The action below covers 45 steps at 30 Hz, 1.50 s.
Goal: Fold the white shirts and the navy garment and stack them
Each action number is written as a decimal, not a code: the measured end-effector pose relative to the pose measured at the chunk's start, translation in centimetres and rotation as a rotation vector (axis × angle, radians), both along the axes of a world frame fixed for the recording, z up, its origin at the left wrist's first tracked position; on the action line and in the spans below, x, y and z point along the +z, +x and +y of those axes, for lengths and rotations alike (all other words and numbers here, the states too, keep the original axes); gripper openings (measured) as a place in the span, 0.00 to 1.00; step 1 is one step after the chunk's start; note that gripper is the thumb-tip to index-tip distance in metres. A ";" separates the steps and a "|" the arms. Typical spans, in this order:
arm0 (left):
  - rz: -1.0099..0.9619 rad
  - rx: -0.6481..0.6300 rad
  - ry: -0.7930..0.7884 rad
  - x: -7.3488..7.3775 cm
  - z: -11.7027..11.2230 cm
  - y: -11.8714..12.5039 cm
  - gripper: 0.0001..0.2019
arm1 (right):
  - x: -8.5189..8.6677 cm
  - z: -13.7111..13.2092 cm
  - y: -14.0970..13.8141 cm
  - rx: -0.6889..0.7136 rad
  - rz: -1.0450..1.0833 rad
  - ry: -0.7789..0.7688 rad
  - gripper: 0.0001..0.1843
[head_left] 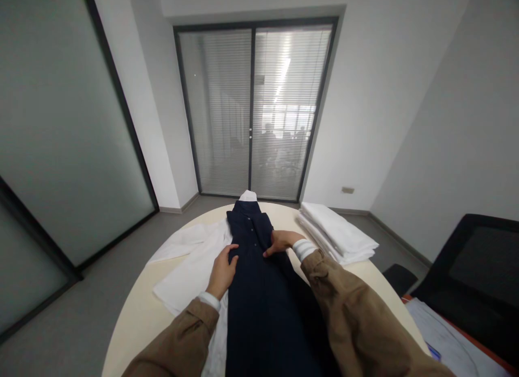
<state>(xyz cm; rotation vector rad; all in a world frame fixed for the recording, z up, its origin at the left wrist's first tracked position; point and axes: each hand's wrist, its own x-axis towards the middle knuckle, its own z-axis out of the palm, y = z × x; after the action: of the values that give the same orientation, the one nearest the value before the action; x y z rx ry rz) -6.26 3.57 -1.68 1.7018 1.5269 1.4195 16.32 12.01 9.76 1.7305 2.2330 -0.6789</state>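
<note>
A long dark navy garment (259, 296) with small buttons down its upper front lies lengthwise on the round cream table (133, 306). Bits of white cloth (248, 196) show at its far end. My left hand (222, 271) rests at the garment's left edge, thumb and forefinger apart and touching the fabric. On the opposite edge, my right hand (281, 240) has its thumb over the cloth, with the other fingers curled and partly hidden. A white shirt-like garment (190, 277) spreads out flat beside and partly under the navy one on the left.
Folded white cloths (338, 233) are stacked at the table's right rear. Past the right edge stand a black mesh chair (474, 274) and a surface with a grey-white cloth or sheet (446, 333). A glazed partition with blinds (251, 112) is behind the table.
</note>
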 end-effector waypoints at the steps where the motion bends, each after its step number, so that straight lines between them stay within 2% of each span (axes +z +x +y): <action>1: 0.003 0.008 0.002 -0.1 0.1 -0.1 0.15 | 0.1 -0.4 0.3 0.025 -0.023 -0.087 0.35; 3: 0.018 0.016 0.002 -0.3 0.3 -0.1 0.14 | 0.0 -1.3 0.7 0.060 -0.014 -0.203 0.27; 4: 0.027 0.018 0.000 -0.4 0.3 -0.2 0.14 | -0.2 -1.7 0.8 0.066 0.007 -0.210 0.23; 8: 0.039 0.003 -0.003 -0.4 0.1 -0.1 0.15 | -0.8 -3.3 0.7 0.049 0.112 -0.130 0.13; 10: 0.040 -0.013 -0.002 -0.3 0.0 0.0 0.16 | -1.0 -4.1 0.7 0.036 0.213 -0.152 0.11; 12: 0.042 -0.026 -0.003 -0.2 -0.2 0.0 0.17 | -0.9 -4.8 1.0 0.036 0.272 -0.277 0.14; 15: 0.045 -0.031 0.000 -0.4 -0.3 -0.1 0.18 | -0.8 -6.0 1.5 0.085 0.202 -0.533 0.22; 19: 0.045 -0.021 0.011 -0.8 -0.2 -0.1 0.17 | -1.0 -7.9 1.6 0.132 0.044 -0.724 0.20; 21: 0.049 -0.015 0.016 -0.9 -0.1 -0.1 0.16 | -1.0 -8.9 1.4 0.143 0.073 -0.751 0.22; 25: 0.063 -0.017 0.027 -0.9 -0.1 -0.2 0.15 | -1.0 -10.3 1.6 0.106 0.258 -0.738 0.22; 29: 0.080 -0.017 0.022 -0.9 -0.2 -0.1 0.14 | -1.3 -11.1 2.5 0.182 0.034 -0.804 0.22; 32: 0.083 -0.014 0.019 -0.9 -0.2 -0.1 0.14 | -1.9 -11.6 2.9 0.190 -0.023 -0.815 0.17; 35: 0.084 -0.017 0.015 -0.8 -0.3 0.0 0.14 | -2.1 -12.2 3.0 0.160 0.058 -0.821 0.15; 41: 0.085 -0.020 0.019 -0.5 -0.5 0.1 0.13 | -1.7 -13.7 3.4 0.103 0.418 -0.861 0.17; 43: 0.084 -0.024 0.024 -0.4 -0.6 0.2 0.13 | -1.5 -14.5 3.5 0.099 0.412 -0.864 0.19; 45: 0.084 -0.027 0.026 -0.4 -0.7 0.2 0.13 | -1.2 -15.2 3.6 0.142 0.319 -0.890 0.21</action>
<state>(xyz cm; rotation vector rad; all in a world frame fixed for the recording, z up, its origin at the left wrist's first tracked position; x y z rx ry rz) -6.06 2.92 -2.07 1.8116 1.5289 1.3763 19.96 -3.20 8.55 1.0507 1.7276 -1.6699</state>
